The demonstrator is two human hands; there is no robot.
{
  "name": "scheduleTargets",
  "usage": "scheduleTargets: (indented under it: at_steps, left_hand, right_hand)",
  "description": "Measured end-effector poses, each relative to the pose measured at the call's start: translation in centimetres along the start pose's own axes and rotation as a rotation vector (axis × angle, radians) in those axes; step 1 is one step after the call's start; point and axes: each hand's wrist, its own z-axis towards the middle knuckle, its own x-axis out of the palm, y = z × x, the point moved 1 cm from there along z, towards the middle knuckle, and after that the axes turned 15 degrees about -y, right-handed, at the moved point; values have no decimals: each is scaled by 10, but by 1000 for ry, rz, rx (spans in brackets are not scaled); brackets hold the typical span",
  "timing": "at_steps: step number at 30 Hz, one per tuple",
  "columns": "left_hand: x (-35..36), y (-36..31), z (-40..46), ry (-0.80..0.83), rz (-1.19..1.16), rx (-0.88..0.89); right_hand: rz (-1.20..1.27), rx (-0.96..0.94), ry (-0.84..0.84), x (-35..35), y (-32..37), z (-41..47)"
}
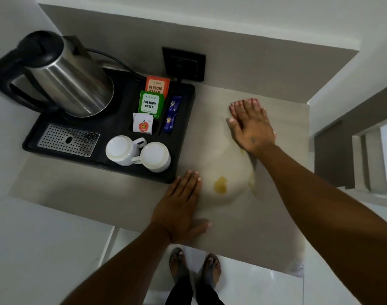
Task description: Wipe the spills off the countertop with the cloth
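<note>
A pale cloth [219,155], almost the colour of the beige countertop [100,194], lies spread on the counter right of the tray. A yellow-brown stain [220,187] shows near its front edge. Thinner yellow streaks [251,182] run along its right side. My right hand [251,126] presses flat on the cloth's far right part, fingers stretched toward the wall. My left hand [181,208] rests flat on the counter at the cloth's front left edge, palm down, holding nothing.
A black tray [183,137] on the left carries a steel kettle [71,82], two upturned white cups [122,149], tea sachets [150,104] and a drip grate [68,139]. A wall socket [183,63] sits behind. The counter's front edge [232,254] is above my feet.
</note>
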Motion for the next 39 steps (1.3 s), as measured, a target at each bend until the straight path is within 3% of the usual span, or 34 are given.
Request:
scheduleTargets:
  at_steps: [9, 13, 19, 26, 30, 34, 39]
  left_hand:
    - [0, 1, 0, -10, 35, 13]
    - [2, 2, -2, -24, 16, 2]
    - [0, -1, -8, -83, -19, -6]
    - [-4, 8, -39, -90, 24, -26]
    - [-7, 16, -56, -98, 51, 8]
    - [-5, 17, -56, -75, 60, 3]
    - [-4, 17, -56, -64, 85, 15]
  right_hand:
    - [-13, -224, 87, -11, 42, -140]
    - [-65, -28, 55, -38, -12, -187]
    - [-90, 221, 31, -29, -14, -121]
    - [-6, -63, 80, -10, 88, -155]
    - [-33, -146, 130, -18, 93, -229]
    - [-70, 76, 100, -42, 35, -254]
    - [-96, 314, 75, -39, 15, -198]
